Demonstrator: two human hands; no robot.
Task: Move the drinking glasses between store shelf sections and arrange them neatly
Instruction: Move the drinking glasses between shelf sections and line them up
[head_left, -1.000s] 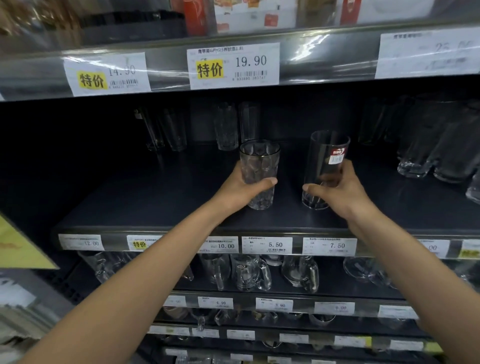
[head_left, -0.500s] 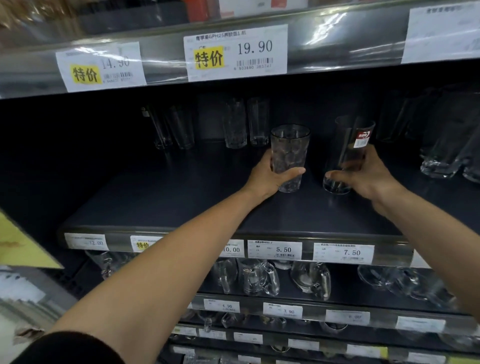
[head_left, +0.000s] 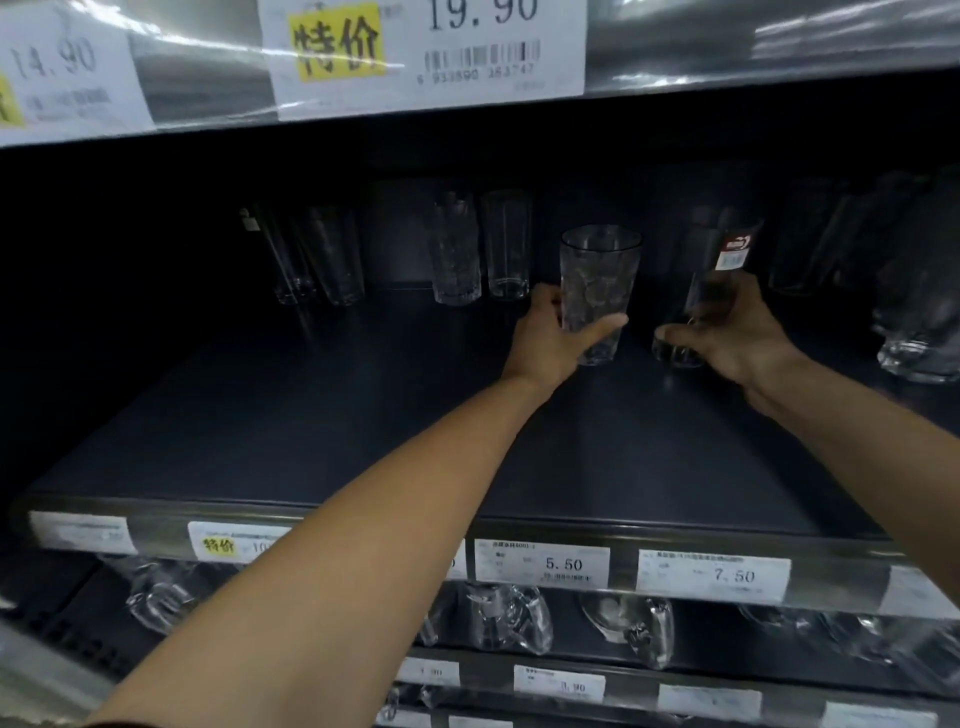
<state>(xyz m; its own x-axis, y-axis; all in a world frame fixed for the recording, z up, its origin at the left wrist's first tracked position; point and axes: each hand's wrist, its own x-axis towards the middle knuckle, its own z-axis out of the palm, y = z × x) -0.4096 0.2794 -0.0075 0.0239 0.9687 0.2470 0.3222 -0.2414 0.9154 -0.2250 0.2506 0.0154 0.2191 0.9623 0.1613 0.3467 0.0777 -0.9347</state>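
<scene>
My left hand (head_left: 553, 343) grips a clear dimpled glass (head_left: 597, 280) around its lower half, thumb across the front. The glass is upright, deep over the dark shelf (head_left: 363, 415). My right hand (head_left: 732, 332) holds a taller plain glass (head_left: 714, 270) with a red and white sticker near its rim, tilted slightly right. Whether either glass base touches the shelf I cannot tell. Several other glasses (head_left: 457, 249) stand in a row at the back of the shelf, just left of my left hand.
More glasses (head_left: 919, 312) crowd the right end of the shelf. The upper shelf edge (head_left: 415, 57) with price tags hangs close above. Price labels (head_left: 540, 564) line the front rail. Glass mugs (head_left: 509, 618) fill the shelf below.
Both hands have carried their glasses further back into the shelf, towards the rear row. The camera has moved closer and the view has risen.
</scene>
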